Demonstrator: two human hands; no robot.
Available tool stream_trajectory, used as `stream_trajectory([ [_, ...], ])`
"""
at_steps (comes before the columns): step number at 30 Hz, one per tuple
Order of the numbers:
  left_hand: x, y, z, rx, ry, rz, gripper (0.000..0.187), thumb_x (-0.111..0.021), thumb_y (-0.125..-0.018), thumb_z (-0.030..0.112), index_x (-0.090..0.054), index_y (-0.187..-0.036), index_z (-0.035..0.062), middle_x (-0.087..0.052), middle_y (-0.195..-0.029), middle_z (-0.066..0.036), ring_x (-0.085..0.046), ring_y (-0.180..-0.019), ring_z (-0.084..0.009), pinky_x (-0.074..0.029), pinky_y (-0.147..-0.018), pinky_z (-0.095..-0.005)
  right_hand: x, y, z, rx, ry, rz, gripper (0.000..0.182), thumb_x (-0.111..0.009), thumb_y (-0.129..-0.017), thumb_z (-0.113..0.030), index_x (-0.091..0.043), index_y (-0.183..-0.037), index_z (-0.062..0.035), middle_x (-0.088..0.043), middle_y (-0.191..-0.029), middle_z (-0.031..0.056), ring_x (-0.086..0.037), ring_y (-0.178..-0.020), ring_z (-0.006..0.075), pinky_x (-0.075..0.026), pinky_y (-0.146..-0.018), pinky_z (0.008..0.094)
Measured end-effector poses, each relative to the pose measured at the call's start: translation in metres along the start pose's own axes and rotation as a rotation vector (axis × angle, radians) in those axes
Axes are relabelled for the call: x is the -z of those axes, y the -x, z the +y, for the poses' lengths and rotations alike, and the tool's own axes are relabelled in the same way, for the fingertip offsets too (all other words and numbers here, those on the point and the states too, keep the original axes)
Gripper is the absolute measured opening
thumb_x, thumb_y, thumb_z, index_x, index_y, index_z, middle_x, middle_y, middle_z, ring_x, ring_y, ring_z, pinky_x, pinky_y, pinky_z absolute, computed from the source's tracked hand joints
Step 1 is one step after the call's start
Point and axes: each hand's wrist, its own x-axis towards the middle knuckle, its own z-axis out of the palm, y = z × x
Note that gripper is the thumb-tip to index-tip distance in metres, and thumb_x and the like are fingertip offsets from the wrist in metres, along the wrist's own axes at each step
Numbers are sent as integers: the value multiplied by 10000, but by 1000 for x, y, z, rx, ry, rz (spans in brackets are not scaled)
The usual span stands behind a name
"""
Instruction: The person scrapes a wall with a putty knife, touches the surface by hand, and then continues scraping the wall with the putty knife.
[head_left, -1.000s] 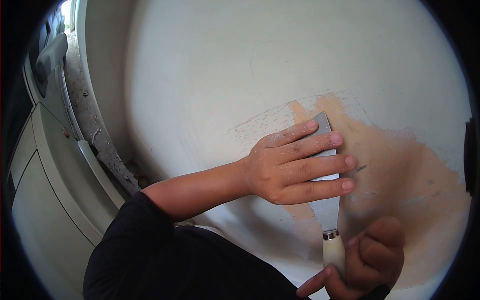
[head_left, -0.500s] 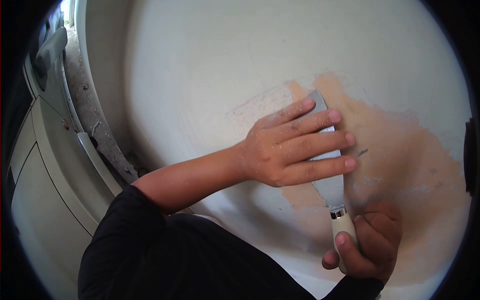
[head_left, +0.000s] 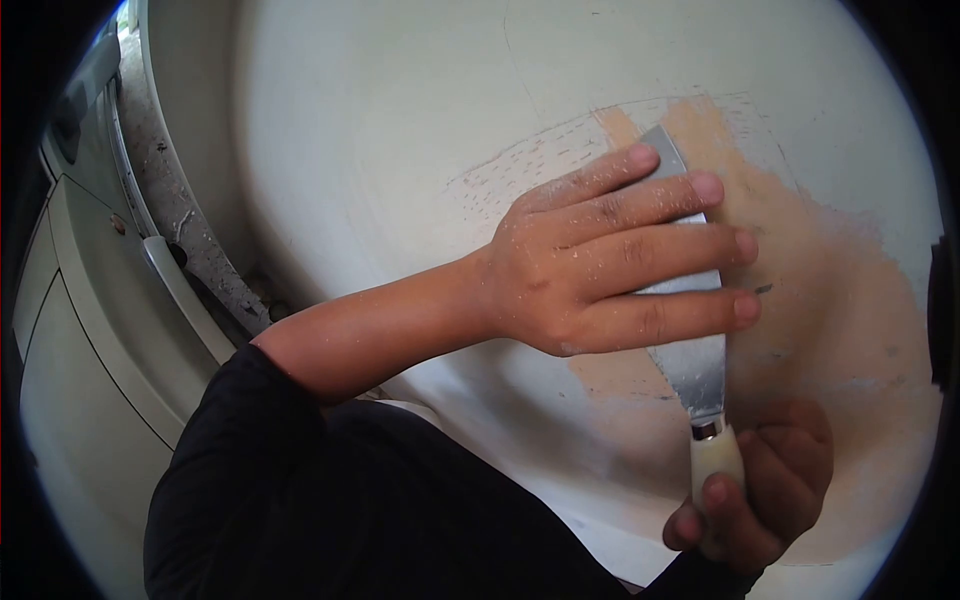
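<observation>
My right hand is wrapped round the pale handle of a putty knife, with the thumb along the handle. The wide metal blade points up over a curved pale panel. Across the blade lies my left hand, palm down, fingers stretched out and a little apart, with white dust on the skin. Its thumb is hidden. Beneath and to the right of both hands spreads a tan filler patch with ragged edges. Short scratch-like dashes and a thin curved line mark the panel above the left hand.
At the left is a light-coloured vehicle door with a handle. A dusty, speckled strip runs between the door and the panel. My black-clothed torso fills the lower middle.
The view has shifted, so the panel, patch and both hands sit higher and further right. More of the dashed marks show. The hands keep their hold, with little visible movement against the patch.
</observation>
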Motion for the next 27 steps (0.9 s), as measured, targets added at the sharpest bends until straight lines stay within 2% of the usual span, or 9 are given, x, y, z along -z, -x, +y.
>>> stream_trajectory([
  [2,-5,-1,-1,-28,-14,49,301,-698,-885,185,-719,-1174,263,-721,-1205,-1,-638,-1222,-263,-428,-1116,-423,-1,4,3,156,65,-1,314,-523,-1016,-380,-557,-1140,-94,-507,-887,104,-440,-677,194,-427,-547,367],
  [4,-5,-3,-3,-61,-37,92,297,-678,-879,178,-732,-1158,265,-717,-1191,25,-652,-1178,-222,-488,-1050,-397,-2,-2,3,89,28,-4,310,-517,-1018,-377,-557,-1138,-94,-504,-886,104,-443,-681,199,-426,-549,371],
  [6,-3,-3,-2,-8,-31,66,300,-671,-881,178,-730,-1162,265,-717,-1198,24,-652,-1182,-222,-482,-1056,-399,0,-2,0,-7,-10,-18,307,-512,-1020,-375,-557,-1137,-95,-501,-885,104,-446,-686,203,-426,-551,375],
  [8,-3,-1,-1,-17,-16,56,307,-670,-878,180,-729,-1166,266,-718,-1196,22,-652,-1182,-222,-473,-1066,-402,0,-3,1,96,74,-15,296,-514,-1019,-365,-557,-1135,-96,-494,-884,103,-441,-687,209,-423,-550,382],
  [12,-3,-5,-2,-4,-45,49,313,-672,-868,185,-729,-1165,267,-724,-1177,19,-663,-1162,-220,-486,-1050,-394,-3,-5,1,16,-12,-13,300,-513,-1018,-360,-551,-1138,-87,-492,-883,103,-433,-680,204,-419,-551,372],
  [18,-6,-11,-7,-53,-63,66,302,-673,-862,196,-730,-1149,267,-726,-1167,17,-679,-1123,-213,-526,-986,-375,-2,2,9,146,24,35,314,-506,-1028,-366,-536,-1129,-70,-486,-885,106,-428,-685,193,-415,-545,350],
  [21,-4,-10,0,-8,-50,34,289,-668,-863,195,-736,-1135,267,-726,-1163,15,-682,-1111,-211,-547,-944,-365,4,0,8,73,-35,-97,307,-507,-1031,-362,-536,-1121,-70,-486,-886,108,-431,-686,194,-416,-541,353],
  [24,-5,-11,-4,-66,-46,46,294,-670,-859,206,-736,-1140,265,-726,-1165,8,-687,-1096,-228,-538,-946,-374,-4,-1,7,171,49,20,294,-512,-1027,-343,-535,-1122,-66,-488,-884,111,-436,-679,195,-413,-533,354],
  [27,-5,-11,-5,-61,-102,40,300,-674,-846,219,-737,-1137,262,-727,-1159,0,-692,-1077,-241,-537,-942,-386,-6,-4,6,33,-3,47,287,-512,-1026,-338,-535,-1114,-66,-487,-890,113,-429,-663,193,-413,-534,352],
])
